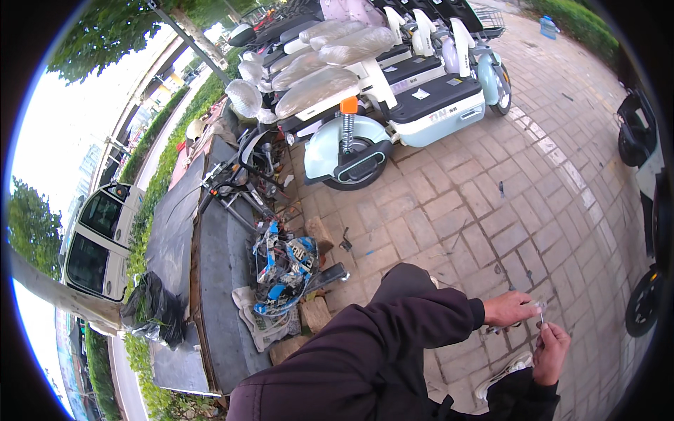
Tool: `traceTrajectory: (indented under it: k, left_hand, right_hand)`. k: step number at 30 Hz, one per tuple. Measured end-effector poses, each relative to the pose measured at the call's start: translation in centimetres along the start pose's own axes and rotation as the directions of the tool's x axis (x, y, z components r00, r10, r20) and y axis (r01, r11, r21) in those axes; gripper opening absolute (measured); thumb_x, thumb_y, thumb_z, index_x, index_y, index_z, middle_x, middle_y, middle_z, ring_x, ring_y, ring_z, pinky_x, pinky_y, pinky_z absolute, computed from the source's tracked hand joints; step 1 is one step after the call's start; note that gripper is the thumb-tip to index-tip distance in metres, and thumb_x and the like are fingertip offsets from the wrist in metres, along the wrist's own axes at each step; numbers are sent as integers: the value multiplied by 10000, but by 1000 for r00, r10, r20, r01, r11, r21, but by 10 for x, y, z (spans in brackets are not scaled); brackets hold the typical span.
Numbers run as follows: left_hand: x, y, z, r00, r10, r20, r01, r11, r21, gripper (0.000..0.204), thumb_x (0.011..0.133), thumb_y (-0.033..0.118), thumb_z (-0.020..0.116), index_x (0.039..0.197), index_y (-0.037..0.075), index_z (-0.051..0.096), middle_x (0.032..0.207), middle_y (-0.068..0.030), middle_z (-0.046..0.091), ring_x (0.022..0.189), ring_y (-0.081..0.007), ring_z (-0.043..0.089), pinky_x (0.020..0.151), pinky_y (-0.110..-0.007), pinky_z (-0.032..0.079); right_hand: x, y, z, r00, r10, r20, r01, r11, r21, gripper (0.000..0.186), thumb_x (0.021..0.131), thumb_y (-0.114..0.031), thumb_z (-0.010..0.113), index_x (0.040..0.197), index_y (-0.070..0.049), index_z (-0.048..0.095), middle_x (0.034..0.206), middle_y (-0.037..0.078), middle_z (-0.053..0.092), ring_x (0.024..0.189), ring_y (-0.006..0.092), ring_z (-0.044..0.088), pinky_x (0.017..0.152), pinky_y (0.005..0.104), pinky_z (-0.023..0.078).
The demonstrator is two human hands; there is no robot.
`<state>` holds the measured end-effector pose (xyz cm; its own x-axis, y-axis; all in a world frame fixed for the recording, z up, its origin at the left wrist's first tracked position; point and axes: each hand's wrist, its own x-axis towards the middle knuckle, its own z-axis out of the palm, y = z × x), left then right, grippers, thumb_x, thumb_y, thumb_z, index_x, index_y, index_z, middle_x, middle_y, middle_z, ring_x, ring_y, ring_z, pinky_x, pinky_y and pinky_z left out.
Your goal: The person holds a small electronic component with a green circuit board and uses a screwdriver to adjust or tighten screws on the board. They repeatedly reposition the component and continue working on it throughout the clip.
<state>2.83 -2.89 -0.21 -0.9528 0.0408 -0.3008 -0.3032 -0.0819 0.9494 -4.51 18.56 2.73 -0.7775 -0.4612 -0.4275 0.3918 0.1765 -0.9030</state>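
Observation:
My left hand (507, 309) reaches in from the left, its fingers closed on a small pale piece too small to name. Just below it, my right hand (551, 351) is closed, with thumb and fingers pinching a thin silvery rod (541, 317) that points up to the left hand's fingertips. The two hands almost meet over the brick paving. Under the left palm a bit of dark metal shows, mostly hidden. A light-coloured shoe (504, 374) is beneath the right forearm.
A row of scooters (435, 112) with wrapped seats stands ahead on brick paving (421, 196). To the left, a small blue-and-black vehicle (284, 263) leans by a dark slab (228, 281). A black bag (156, 307) lies on it. More scooters (642, 147) edge the right.

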Motion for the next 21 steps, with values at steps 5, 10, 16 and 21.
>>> traceTrajectory:
  k: [5,10,16,21]
  left_hand:
    - [3,-5,0,998,70,-7,-70,997,22,478,1034,491,599,1008,13,610,732,-31,569,608,-130,584,524,-321,511]
    - [3,-3,1,998,68,-7,-68,998,14,468,1037,490,595,998,24,608,734,-23,564,605,-124,568,525,-316,505]
    - [-1,5,-1,1000,3,-30,-4,999,-32,465,1043,506,589,1001,43,610,746,-15,555,605,-123,569,522,-314,502]
    - [7,2,-11,998,62,21,-61,998,-24,376,1075,453,551,1064,86,635,864,-38,586,696,-161,691,520,-319,572]
  right_hand:
    - [4,6,-4,1000,17,17,-18,999,44,205,1011,-179,630,987,17,685,637,-15,520,401,47,351,362,240,242]
    - [6,9,-9,1000,18,25,-19,999,41,203,1014,-181,631,990,12,689,640,-20,525,404,40,352,363,239,230]
    - [3,-8,5,988,-153,35,156,980,-122,192,992,-154,625,934,15,697,662,-21,529,511,59,421,464,257,293]
    - [-12,-26,7,884,-467,13,422,785,-454,164,929,-112,644,908,44,689,699,52,564,651,128,536,593,320,407]
